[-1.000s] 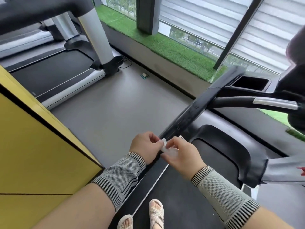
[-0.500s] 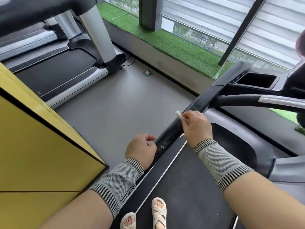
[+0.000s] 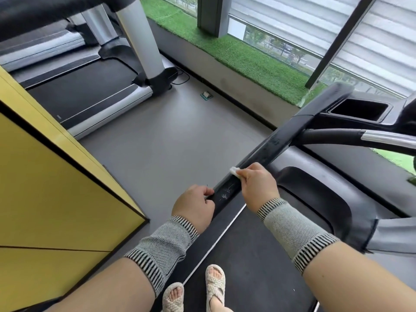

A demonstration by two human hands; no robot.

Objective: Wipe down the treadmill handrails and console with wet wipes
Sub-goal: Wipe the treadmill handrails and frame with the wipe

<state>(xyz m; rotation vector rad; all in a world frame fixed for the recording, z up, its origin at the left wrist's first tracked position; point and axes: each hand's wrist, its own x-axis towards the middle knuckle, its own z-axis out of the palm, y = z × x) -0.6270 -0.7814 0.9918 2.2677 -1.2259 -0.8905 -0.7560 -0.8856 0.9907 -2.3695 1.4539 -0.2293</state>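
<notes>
A long black treadmill handrail (image 3: 279,143) runs from lower centre up toward the console (image 3: 360,109) at the right. My right hand (image 3: 258,185) pinches a small folded white wet wipe (image 3: 234,171) and presses it on the rail's top, just above my left hand. My left hand (image 3: 194,204) grips the near end of the same rail, fingers curled over its edge. Faint white marks show on the rail between the two hands.
A yellow cabinet (image 3: 56,188) stands close on the left. Another treadmill (image 3: 90,86) sits at the back left, with grey floor (image 3: 168,136) between. A curved handlebar with a silver sensor (image 3: 387,139) branches right. My sandalled feet (image 3: 195,289) stand on the belt.
My hands parted from holding the wipe together. The right hand carried it up the rail, then slid back a little toward me. The left hand took hold of the rail's near end.
</notes>
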